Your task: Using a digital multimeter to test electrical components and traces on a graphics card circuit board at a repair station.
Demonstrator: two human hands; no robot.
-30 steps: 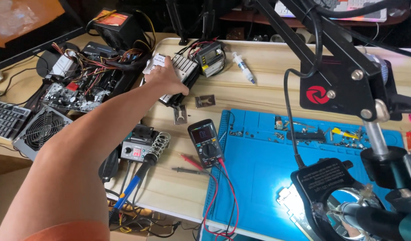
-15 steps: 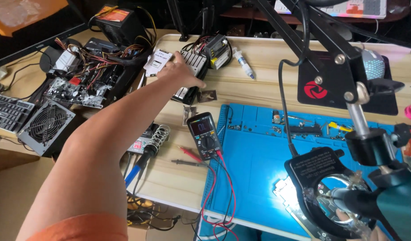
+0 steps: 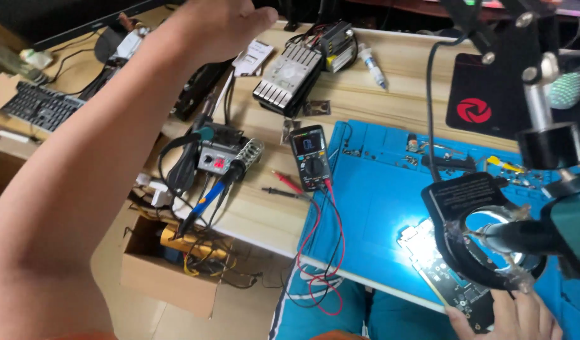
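Note:
My left hand [image 3: 217,25] hangs in the air over the back left of the wooden desk, arm stretched forward, fingers loosely together with nothing seen in them. Below and to its right lies a silver finned metal block [image 3: 287,75] with wires. My right hand [image 3: 513,315] is at the bottom right, fingers on the near edge of a dark circuit board [image 3: 441,267]. The board lies on a blue work mat [image 3: 378,208] under a lit magnifier lamp [image 3: 491,236].
A black multimeter [image 3: 310,157] with red and black leads sits at the mat's left edge. A soldering station [image 3: 217,154] stands to its left. A keyboard [image 3: 41,107], a syringe tube [image 3: 373,63], a black pad [image 3: 485,94] and a cardboard box [image 3: 164,277] on the floor surround them.
My left hand has lifted off the silver finned block and pulled back and up. The view has dropped closer to the desk, bringing my right hand and the circuit board into sight.

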